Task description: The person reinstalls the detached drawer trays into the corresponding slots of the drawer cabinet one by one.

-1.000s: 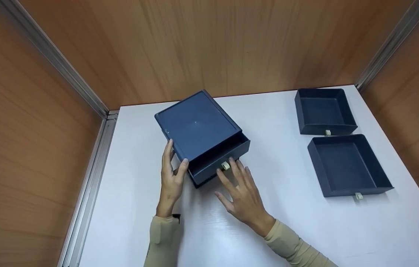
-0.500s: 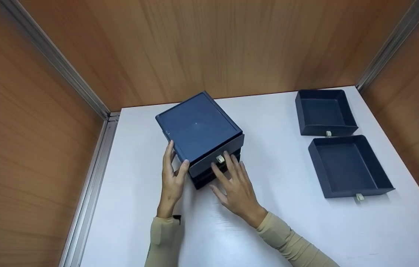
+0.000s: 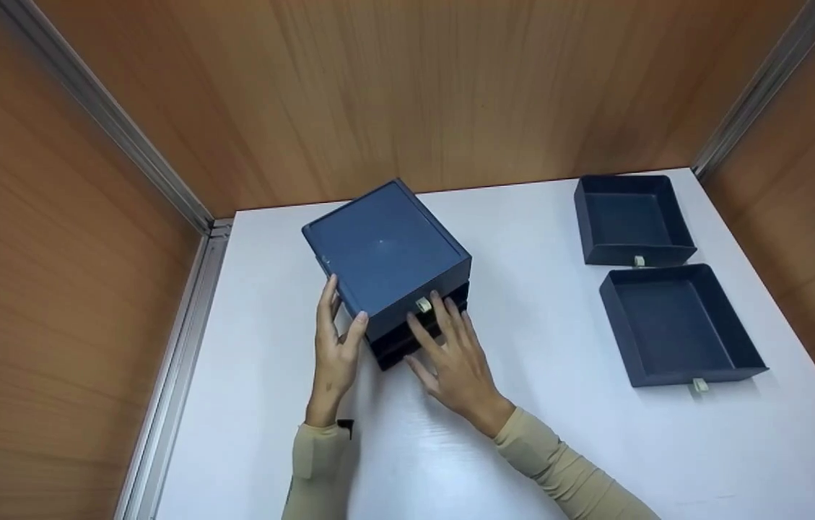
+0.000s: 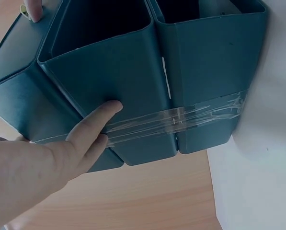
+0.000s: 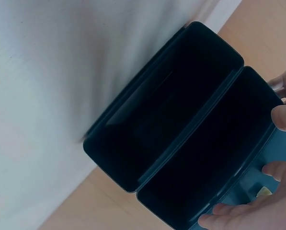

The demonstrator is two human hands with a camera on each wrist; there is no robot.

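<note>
A dark blue three-tier drawer cabinet (image 3: 385, 245) stands turned at an angle on the white table. Its top drawer (image 3: 393, 318) sits flush in the top slot, a small pale tab (image 3: 423, 305) on its front. Two dark, drawerless slots lie below it, their openings showing in the right wrist view. My left hand (image 3: 335, 347) steadies the cabinet's left side, fingers laid along the wall and thumb at the front corner. Clear tape (image 4: 176, 120) runs across that wall. My right hand (image 3: 461, 368) touches the drawer front beside the tab with spread, extended fingers.
Two loose dark blue drawers stand on the table at the right, a back one (image 3: 631, 213) and a nearer one (image 3: 674, 325), both with pale tabs facing front. Wooden panels (image 3: 414, 94) wall the table at the back and both sides.
The top drawer, partly pulled out a second ago, has slid fully into the cabinet. My right hand has moved inward with it; my left hand has kept its place.
</note>
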